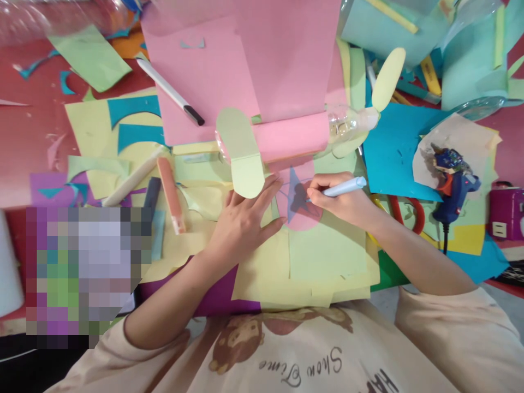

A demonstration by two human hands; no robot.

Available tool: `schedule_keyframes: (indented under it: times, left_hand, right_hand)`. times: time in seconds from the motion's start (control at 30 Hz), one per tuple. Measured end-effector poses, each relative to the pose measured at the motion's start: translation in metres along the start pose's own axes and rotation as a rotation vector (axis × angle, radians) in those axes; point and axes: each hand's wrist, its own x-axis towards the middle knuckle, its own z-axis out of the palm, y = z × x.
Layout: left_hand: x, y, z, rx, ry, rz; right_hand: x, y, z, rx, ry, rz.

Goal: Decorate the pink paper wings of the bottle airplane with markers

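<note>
My right hand (pixel 333 196) pinches a light blue marker (pixel 344 187), its tip down on a pink paper circle (pixel 305 222). Drawn or lying on the circle is a blue-grey pointed shape (pixel 292 194); the shadow makes it hard to tell which. My left hand (pixel 245 221) rests with fingers apart at the circle's left edge, holding nothing. Just beyond both hands lies a clear plastic bottle (pixel 344 123) wrapped in pink paper. A pale green rounded paper strip (pixel 241 136) crosses its left end and partly overhangs my left fingers. A pale yellow-green oval (pixel 388 79) stands at its neck.
At right, a blue glue gun (pixel 454 191) lies on stained paper. Red-handled scissors (pixel 415 215) are partly under my right forearm. A white marker (pixel 170 90), an orange marker (pixel 171 194) and paper scraps (pixel 135 112) lie left. A blue-covered container (pixel 472 65) stands at back right.
</note>
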Motion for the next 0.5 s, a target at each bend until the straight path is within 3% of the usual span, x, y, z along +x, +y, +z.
schedule_keyframes:
  times: [0.5]
  left_hand:
    - [0.0006, -0.0005, 0.0003, -0.023, 0.003, 0.004]
  right_hand:
    - [0.0008, -0.0017, -0.0029, 0.075, -0.111, 0.016]
